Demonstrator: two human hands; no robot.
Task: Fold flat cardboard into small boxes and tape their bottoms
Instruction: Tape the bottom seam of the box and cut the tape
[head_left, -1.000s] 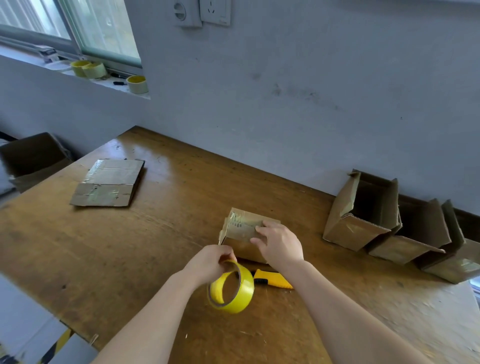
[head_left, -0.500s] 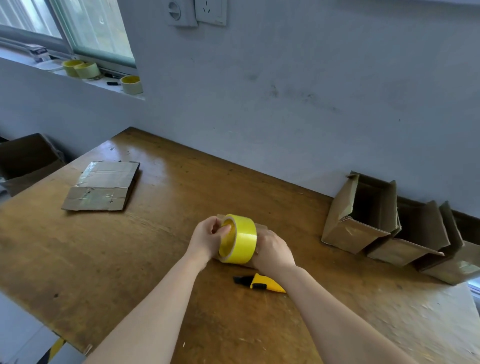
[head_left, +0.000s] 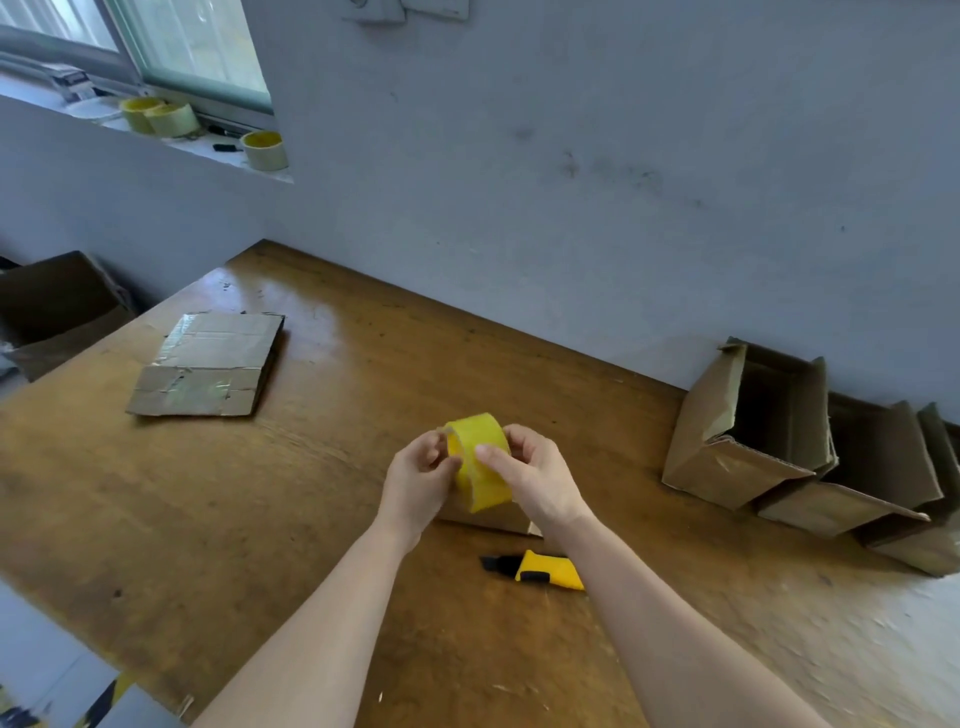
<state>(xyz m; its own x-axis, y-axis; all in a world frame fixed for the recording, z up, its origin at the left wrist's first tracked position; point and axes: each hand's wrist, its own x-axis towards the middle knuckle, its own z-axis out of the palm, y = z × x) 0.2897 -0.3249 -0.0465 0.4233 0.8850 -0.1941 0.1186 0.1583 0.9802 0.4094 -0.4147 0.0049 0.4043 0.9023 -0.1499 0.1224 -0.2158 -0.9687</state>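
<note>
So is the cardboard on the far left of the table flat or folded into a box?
Flat: the cardboard lies spread on the table, creases and old tape showing, no walls standing.

small box (head_left: 493, 519) mostly hidden behind left hand (head_left: 415, 480), right hand (head_left: 540, 478) and tape roll (head_left: 480, 467), knife (head_left: 545, 569) end under right forearm, endmost folded box (head_left: 924, 545) far right of the hands cut by frame edge

The right grip (head_left: 540, 480) has left the small box (head_left: 496, 517) and now pinches the yellow tape roll (head_left: 480, 467), thumb on its outer band; the left grip (head_left: 421, 478) has raised that roll from low beside the box to above it; the box now lies mostly hidden beneath both.
</note>
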